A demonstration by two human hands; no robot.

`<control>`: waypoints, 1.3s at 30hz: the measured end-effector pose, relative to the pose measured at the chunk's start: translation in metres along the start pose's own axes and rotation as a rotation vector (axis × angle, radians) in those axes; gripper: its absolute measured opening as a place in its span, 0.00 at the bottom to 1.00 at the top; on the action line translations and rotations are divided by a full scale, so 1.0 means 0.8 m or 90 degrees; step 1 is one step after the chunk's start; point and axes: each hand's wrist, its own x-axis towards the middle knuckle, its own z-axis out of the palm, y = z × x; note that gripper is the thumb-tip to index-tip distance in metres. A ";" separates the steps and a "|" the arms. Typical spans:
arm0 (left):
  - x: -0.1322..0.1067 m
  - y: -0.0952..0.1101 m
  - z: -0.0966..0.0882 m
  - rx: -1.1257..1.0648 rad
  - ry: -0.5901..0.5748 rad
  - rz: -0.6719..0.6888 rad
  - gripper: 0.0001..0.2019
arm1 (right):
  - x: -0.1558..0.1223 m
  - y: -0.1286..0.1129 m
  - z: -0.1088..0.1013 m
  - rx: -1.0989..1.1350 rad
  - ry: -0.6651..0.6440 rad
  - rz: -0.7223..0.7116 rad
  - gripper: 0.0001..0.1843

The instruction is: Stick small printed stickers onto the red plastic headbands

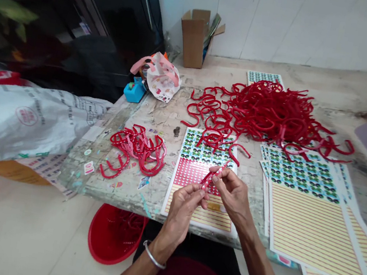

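My left hand [185, 206] and my right hand [232, 193] meet above a sticker sheet [194, 177], both pinching a small red plastic piece [211, 175] between the fingertips. The left wrist wears a silver bangle. The sheet under them carries rows of eye stickers, a pink patch and striped strips. A big heap of red curved plastic bands [266, 112] lies further back on the table. A smaller pile of red bands [139, 148] sits to the left of the sheet.
A stack of more sticker sheets [313, 208] lies to the right. A red basket [113, 234] stands on the floor below the table edge. A large white sack [16, 120] lies left. A cardboard box [196, 38], a pink bag [160, 76] and a blue item [134, 91] sit behind.
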 end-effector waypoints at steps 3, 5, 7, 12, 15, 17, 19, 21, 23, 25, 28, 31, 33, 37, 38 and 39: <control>-0.001 0.000 0.000 -0.002 -0.002 0.001 0.05 | 0.000 0.001 0.001 0.002 0.001 0.000 0.10; -0.001 0.000 0.000 -0.002 -0.007 0.005 0.05 | 0.000 0.002 0.001 -0.001 0.000 -0.002 0.09; -0.001 0.000 -0.001 0.000 -0.011 0.006 0.04 | 0.000 0.002 0.002 -0.005 -0.001 -0.008 0.09; 0.000 -0.002 -0.002 -0.003 -0.011 0.005 0.04 | 0.000 0.006 0.000 -0.033 -0.006 -0.034 0.06; 0.001 -0.003 -0.002 -0.010 -0.007 0.002 0.04 | 0.000 0.006 0.000 -0.051 -0.010 -0.057 0.05; 0.001 -0.003 -0.002 -0.011 -0.009 0.002 0.04 | 0.000 0.006 0.001 -0.057 -0.008 -0.065 0.05; 0.001 -0.004 -0.003 -0.013 -0.015 0.006 0.04 | 0.000 0.005 0.002 -0.056 -0.007 -0.064 0.06; 0.001 -0.004 -0.002 -0.021 -0.019 0.005 0.04 | 0.000 0.006 0.002 -0.053 -0.006 -0.060 0.06; 0.001 -0.005 -0.002 -0.027 -0.020 -0.001 0.04 | 0.001 0.009 0.001 -0.050 -0.001 -0.063 0.07; 0.002 -0.005 -0.001 -0.027 -0.017 -0.005 0.05 | 0.002 0.013 0.000 -0.055 0.004 -0.070 0.07; 0.005 -0.008 0.000 -0.015 -0.004 -0.002 0.06 | 0.002 0.015 -0.002 -0.075 0.005 -0.082 0.07; 0.009 -0.012 -0.001 0.004 0.022 0.011 0.07 | 0.000 0.012 -0.002 -0.105 -0.002 -0.096 0.06; 0.010 -0.014 -0.002 0.023 0.037 0.029 0.08 | -0.002 0.010 -0.001 -0.132 -0.006 -0.102 0.05; 0.010 -0.020 -0.003 0.059 0.067 0.058 0.09 | -0.004 0.015 0.001 -0.200 0.016 -0.133 0.05; 0.010 -0.021 -0.003 0.065 0.075 0.064 0.09 | -0.005 0.017 0.001 -0.218 0.024 -0.142 0.05; 0.010 -0.022 -0.002 0.071 0.082 0.069 0.08 | -0.005 0.019 0.002 -0.237 0.031 -0.150 0.05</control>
